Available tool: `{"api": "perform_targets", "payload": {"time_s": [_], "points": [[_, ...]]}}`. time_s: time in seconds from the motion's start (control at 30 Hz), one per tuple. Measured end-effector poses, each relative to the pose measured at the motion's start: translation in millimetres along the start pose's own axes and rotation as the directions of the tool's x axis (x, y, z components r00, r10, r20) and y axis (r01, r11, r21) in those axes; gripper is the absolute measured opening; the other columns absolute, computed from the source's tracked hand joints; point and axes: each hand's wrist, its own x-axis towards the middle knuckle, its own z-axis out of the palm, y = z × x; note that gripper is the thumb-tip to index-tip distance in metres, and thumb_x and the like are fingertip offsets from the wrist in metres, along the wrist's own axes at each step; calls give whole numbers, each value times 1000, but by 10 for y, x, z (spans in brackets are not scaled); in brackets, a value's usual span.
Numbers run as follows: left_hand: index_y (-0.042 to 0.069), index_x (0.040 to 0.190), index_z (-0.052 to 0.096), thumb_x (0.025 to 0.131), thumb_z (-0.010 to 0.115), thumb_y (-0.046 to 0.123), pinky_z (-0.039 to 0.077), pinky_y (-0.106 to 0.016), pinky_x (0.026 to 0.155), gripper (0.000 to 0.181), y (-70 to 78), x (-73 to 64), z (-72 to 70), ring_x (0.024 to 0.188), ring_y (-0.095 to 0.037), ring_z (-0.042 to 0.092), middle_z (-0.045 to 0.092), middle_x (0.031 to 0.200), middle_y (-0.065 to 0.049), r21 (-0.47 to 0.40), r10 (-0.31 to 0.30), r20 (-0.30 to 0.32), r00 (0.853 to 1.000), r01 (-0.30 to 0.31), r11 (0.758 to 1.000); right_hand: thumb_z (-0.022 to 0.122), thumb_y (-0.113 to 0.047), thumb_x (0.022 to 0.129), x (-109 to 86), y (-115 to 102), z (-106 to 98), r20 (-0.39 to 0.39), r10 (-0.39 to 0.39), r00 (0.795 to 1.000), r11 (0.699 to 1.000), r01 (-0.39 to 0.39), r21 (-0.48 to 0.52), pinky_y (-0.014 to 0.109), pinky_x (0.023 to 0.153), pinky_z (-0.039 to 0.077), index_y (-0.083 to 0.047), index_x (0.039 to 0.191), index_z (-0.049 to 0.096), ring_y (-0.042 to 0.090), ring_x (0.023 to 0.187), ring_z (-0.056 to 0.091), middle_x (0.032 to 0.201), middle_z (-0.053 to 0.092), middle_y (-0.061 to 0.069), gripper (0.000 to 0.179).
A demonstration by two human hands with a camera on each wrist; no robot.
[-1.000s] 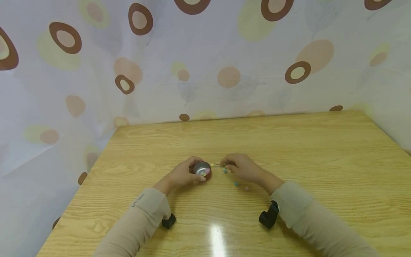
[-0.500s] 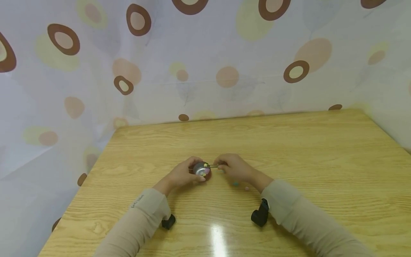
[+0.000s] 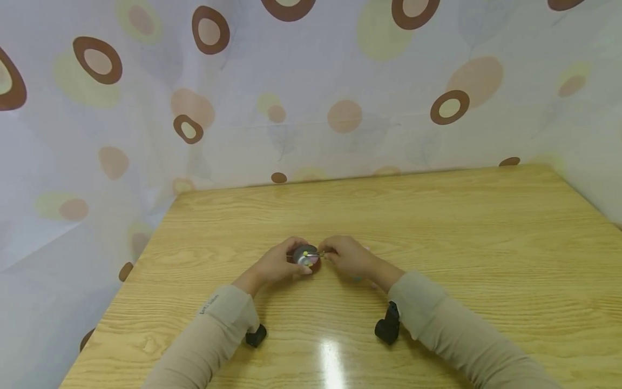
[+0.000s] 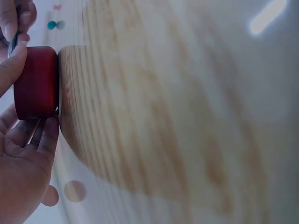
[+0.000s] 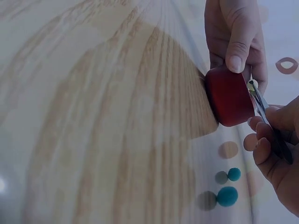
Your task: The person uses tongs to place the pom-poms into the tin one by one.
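Note:
My left hand (image 3: 273, 266) grips a small metal bowl (image 3: 298, 252) from its left side, thumb at the near wall and fingers behind. Seen from the side, the bowl's outer wall (image 4: 37, 86) is deep red, and it stands on the table. My right hand (image 3: 346, 256) pinches metal tweezers (image 5: 262, 112) that point left over the bowl's rim. At their tips is a small yellow ball (image 3: 305, 253), over the inside of the bowl. Pink and pale yellow pieces (image 3: 308, 264) lie in the bowl, partly hidden by the tweezers.
Two teal balls (image 5: 227, 196) lie on the wood-grain table (image 3: 218, 221) below my right hand, which partly covers the loose pieces in the head view. A patterned sheet (image 3: 311, 135) hangs behind the table. Black wrist cameras (image 3: 387, 328) hang below both sleeves.
My right hand has moved left, bringing the tweezers and yellow ball from beside the bowl to over its inside. The left hand and bowl have stayed in place.

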Motion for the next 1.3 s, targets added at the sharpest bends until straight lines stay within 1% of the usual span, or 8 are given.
{"api": "perform_targets", "payload": {"time_s": [0.13,0.37,0.63,0.8,0.93,1.1,1.2,1.3], "points": [[8,119,43,74,69,19,39,-35,87,53,-104,50,7,106,-25,45,49,113,-6,-7,10,1,1000,-10,1000,49,3,85,11,13,16,5,-9,1000,1000,9,-11,27,72,46,2,99,57,15,78,53,87,59,8,16],[2,120,41,76,66,10,36,-38,89,52,133,-66,-11,108,-29,43,47,115,-12,5,0,13,1000,0,1000,50,2,85,3,-16,20,2,-2,1000,1000,3,-29,26,70,45,1,99,57,13,73,50,83,56,6,16],[9,120,43,74,69,18,37,-36,88,54,-120,65,4,106,-23,45,49,113,-6,21,7,-4,1000,-7,1000,50,1,85,-8,-1,9,-12,34,999,999,-34,-38,29,73,45,0,101,57,14,78,51,90,58,6,18],[11,119,43,72,70,22,37,-35,88,55,-154,82,8,105,-21,46,50,112,-4,43,-3,-16,1000,4,999,50,0,85,-52,16,-24,-41,53,998,997,-55,-54,33,77,44,-1,101,57,18,87,53,97,58,7,18],[10,120,42,72,70,23,37,-35,88,57,-122,56,0,105,-21,45,49,113,-5,45,-6,-5,1000,6,999,49,1,86,-109,42,-76,-46,56,997,997,-58,-48,34,79,44,0,102,57,21,92,54,99,58,9,19],[4,120,41,75,67,16,38,-38,87,54,34,-25,-12,104,-26,45,48,113,-12,-13,2,23,1000,-2,1000,46,-2,88,-181,116,-145,-49,87,995,996,-88,-16,34,79,44,0,106,55,23,96,52,106,56,10,20],[2,121,40,77,66,12,37,-38,88,52,117,-59,-19,105,-29,45,48,113,-15,-16,0,26,1000,0,1000,46,-2,88,-216,160,-189,-56,96,994,995,-97,-29,34,76,45,0,105,55,22,93,53,105,56,11,20],[2,121,40,76,66,12,37,-38,88,53,121,-57,-24,106,-29,44,48,114,-15,-3,2,25,1000,-2,1000,48,-1,87,-249,178,-236,-81,81,993,995,-85,-55,34,75,45,0,103,57,23,92,54,102,57,11,18]]}}
